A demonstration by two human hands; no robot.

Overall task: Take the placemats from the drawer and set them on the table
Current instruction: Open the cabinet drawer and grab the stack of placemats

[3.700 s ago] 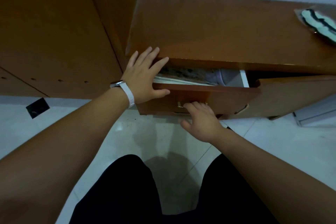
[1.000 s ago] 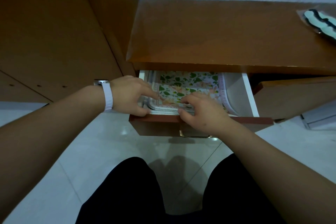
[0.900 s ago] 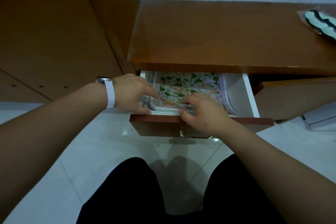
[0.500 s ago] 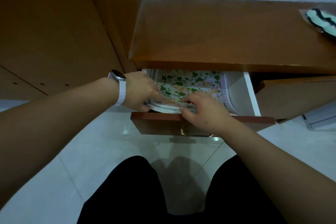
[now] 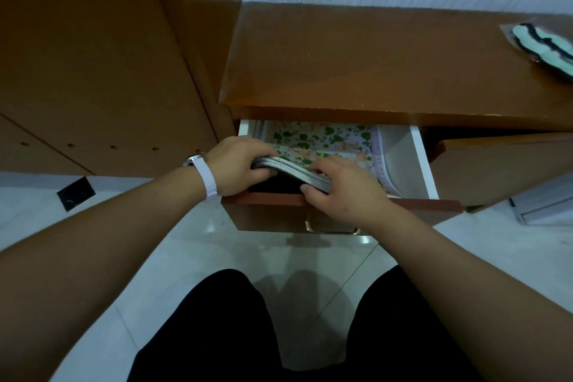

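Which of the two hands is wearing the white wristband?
The left hand, gripping the left end of the placemats. The right hand, at their right end, has a bare wrist.

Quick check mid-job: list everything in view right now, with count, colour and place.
placemats: a stack, count unclear, floral green and pink, in the drawer, near edge lifted
drawer: one, white inside, brown front, pulled open
cabinet top: one, brown, above the drawer
striped item: one, mint and black, far right of the cabinet top
floor: white tiles
left hand: grip on the stack's left corner, white wristband
right hand: grip on the stack's near edge
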